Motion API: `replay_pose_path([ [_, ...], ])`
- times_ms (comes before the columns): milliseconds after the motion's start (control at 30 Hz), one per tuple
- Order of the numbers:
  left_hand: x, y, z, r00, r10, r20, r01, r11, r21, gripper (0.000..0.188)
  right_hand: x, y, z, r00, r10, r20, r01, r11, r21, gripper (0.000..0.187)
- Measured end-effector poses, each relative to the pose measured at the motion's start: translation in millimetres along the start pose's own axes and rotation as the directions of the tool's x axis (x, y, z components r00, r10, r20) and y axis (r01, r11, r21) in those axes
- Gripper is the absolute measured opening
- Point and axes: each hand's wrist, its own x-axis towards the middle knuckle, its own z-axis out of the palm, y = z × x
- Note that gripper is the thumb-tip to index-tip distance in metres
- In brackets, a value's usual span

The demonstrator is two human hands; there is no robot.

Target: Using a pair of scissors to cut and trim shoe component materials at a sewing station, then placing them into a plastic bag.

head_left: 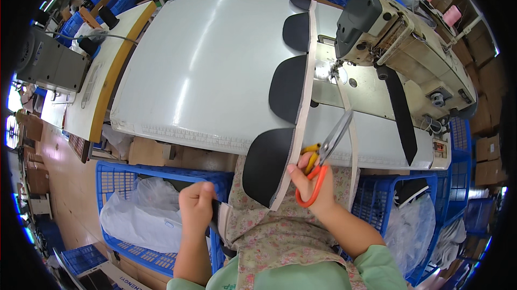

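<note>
My right hand [318, 190] is closed around scissors [338, 136] with orange and yellow handles, their blades pointing up and away. Its thumb lies against the edge of a beige tape [307, 90]. Several rounded black pieces [267, 163] hang in a row along that tape, running from my lap across the table. In my left hand [196, 204], closed into a fist over my lap, is a separate black piece with a beige edge [223, 217], mostly hidden by the fingers. Another beige strip [353, 144] runs down from the sewing machine [371, 31], right of the scissors.
The white sewing table [177, 74] spans the middle. A black strap [401, 117] hangs from the machine. Blue crates holding plastic bags stand left [156, 171] and right [371, 182] of my lap. Pink thread cones [451, 16] stand behind the machine. A second machine [51, 63] is at left.
</note>
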Motion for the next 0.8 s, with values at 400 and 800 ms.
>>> replay_pose_path([
  [400,18.1,23.4,64.2,0.963,0.259,-0.076,-0.256,0.965,0.049,0.034,-66.4,55.2,20.6,0.991,-0.067,0.117,0.1,0.95,-0.296,0.026],
  [800,10.6,-8.5,51.7,0.995,-0.09,0.053,0.09,0.996,-0.006,0.03,-49.7,12.9,-37.2,0.802,0.157,0.576,0.073,0.932,-0.356,0.041],
])
